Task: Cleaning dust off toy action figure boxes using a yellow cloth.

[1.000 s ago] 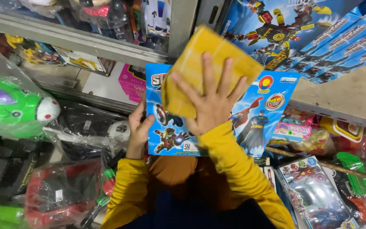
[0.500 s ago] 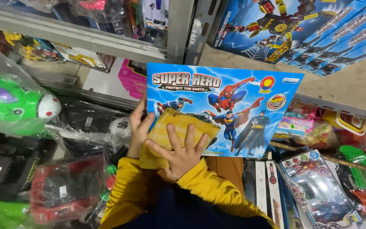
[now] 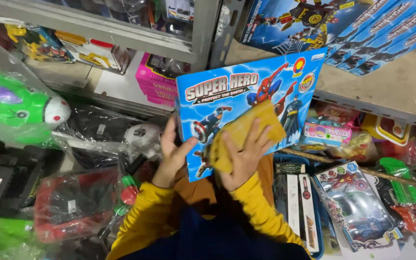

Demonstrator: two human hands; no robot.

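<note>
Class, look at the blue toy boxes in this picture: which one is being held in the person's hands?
The flat blue box at centre, gripped by the left hand and pressed with a yellow cloth by the right hand. The other blue boxes rest on the shelf.

Flat blue cardboard toy box (image 3: 246,103) with superhero artwork, held upright and tilted at frame centre; crumpled yellow cloth (image 3: 246,132) pressed against its lower front.

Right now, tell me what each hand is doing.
Left hand: closed on the edge of the blue toy box.
Right hand: open, pressing a yellow cloth flat against the box.
</note>
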